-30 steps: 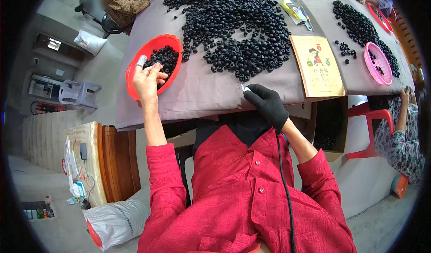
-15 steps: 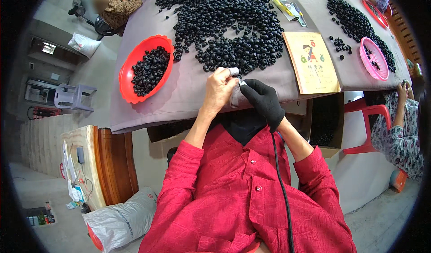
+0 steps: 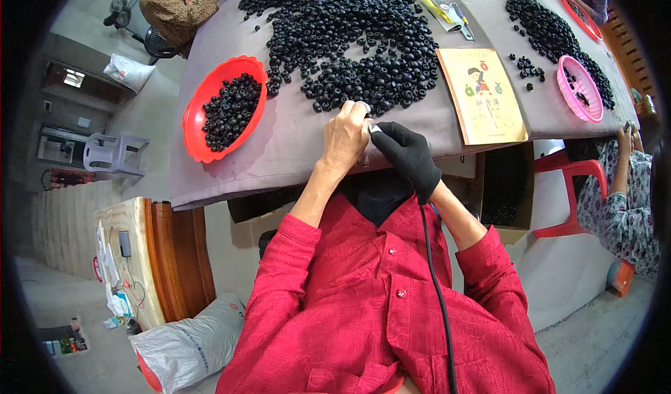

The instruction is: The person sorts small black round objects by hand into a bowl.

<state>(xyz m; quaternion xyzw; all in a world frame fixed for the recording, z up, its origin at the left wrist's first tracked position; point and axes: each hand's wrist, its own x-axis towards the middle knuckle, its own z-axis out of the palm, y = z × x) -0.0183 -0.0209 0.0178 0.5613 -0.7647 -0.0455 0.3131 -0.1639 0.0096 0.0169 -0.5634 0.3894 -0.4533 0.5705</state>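
At the table's near edge, my bare left hand [image 3: 345,139] is closed, a white wrapping on one finger. Whatever it grips is hidden by the fingers. My right hand [image 3: 412,160], in a black glove, is pinched up close against it, with a small white tip [image 3: 375,128] showing at its fingertips. I cannot make out what lies between the two hands. Just beyond them spreads a large heap of small black round pieces [image 3: 391,79], several with a hole in the middle. To the left, a red scalloped bowl [image 3: 193,128] holds more of these pieces.
Right of my hands lies a yellow notebook [image 3: 482,100], with a packaged yellow-handled tool [image 3: 444,8] behind it. A pink basket [image 3: 592,93] stands farther right beside another black heap [image 3: 552,34]. Other people sit at the far left and right. A black cord [image 3: 439,282] hangs down my front.
My left hand has turned, its knuckles now higher and its fingers curled more tightly. My right hand has shifted very slightly left, staying against it. The whole view has moved a little.
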